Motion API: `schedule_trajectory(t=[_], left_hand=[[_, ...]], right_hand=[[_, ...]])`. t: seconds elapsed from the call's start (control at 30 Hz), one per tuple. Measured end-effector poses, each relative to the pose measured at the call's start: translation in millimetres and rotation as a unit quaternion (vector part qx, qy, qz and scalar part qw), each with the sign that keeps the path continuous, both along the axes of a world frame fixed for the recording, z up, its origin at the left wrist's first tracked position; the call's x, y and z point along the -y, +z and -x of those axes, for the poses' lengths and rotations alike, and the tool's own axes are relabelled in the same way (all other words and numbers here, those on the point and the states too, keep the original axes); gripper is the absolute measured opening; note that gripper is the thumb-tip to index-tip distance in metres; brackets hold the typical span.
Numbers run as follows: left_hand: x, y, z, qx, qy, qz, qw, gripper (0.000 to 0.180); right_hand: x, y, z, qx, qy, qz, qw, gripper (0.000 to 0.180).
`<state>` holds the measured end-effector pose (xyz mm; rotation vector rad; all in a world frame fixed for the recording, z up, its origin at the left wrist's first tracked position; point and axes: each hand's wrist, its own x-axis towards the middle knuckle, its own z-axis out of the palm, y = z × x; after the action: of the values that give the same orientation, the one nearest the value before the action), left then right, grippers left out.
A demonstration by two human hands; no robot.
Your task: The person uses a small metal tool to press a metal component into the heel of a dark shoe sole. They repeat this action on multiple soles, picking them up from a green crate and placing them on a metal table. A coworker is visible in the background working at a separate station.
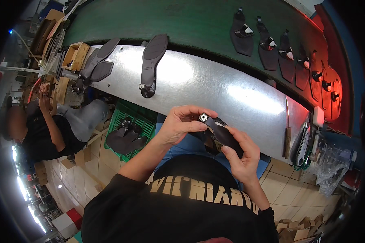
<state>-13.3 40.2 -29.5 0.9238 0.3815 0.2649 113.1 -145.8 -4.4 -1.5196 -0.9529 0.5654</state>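
Between both hands, in front of my body, I hold a dark sandal (222, 133) with its sole facing up. My left hand (177, 124) is closed round the heel end, thumb and fingers beside a small pale square heel piece (204, 118) with a dark hole. Toward the other end, my right hand (244, 156) grips the sole between thumb and fingers. The sandal's upper is mostly hidden beneath it. Beyond my hands, another sandal (153, 60) lies sole up on the metal table (182, 81), with a similar pale heel piece.
More soles (99, 60) lie at the table's left end by a wooden box (75, 56). A green crate (144, 121) holds dark sandals. Several sandals stand on the green belt (190, 20). A wooden-handled tool (287, 141) and a cutter (302, 143) lie right. A co-worker (52, 125) sits left.
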Motion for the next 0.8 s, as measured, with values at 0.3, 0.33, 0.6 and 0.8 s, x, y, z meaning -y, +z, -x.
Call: schedule_trajectory(t=[0.3,0.33,0.6,0.8], left_hand=[[3.3,5.5,-0.8,-0.013,-0.004,-0.040,0.999,0.035],[3.7,6.5,-0.4,-0.018,-0.003,-0.046,0.999,0.035],[2.3,-1.6,2.1,0.037,-0.019,-0.127,0.991,0.039],[2.5,-5.4,2.6,0.064,-0.028,-0.148,0.987,0.040]], right_hand=[[-2.3,10.8,-4.5,0.077,0.010,0.010,0.997,0.044],[-2.1,11.2,-4.6,0.079,0.011,0.011,0.997,0.044],[-2.7,14.6,-4.6,0.105,0.019,0.013,0.994,0.044],[-2.4,13.5,-5.2,0.187,0.018,0.013,0.982,0.044]])
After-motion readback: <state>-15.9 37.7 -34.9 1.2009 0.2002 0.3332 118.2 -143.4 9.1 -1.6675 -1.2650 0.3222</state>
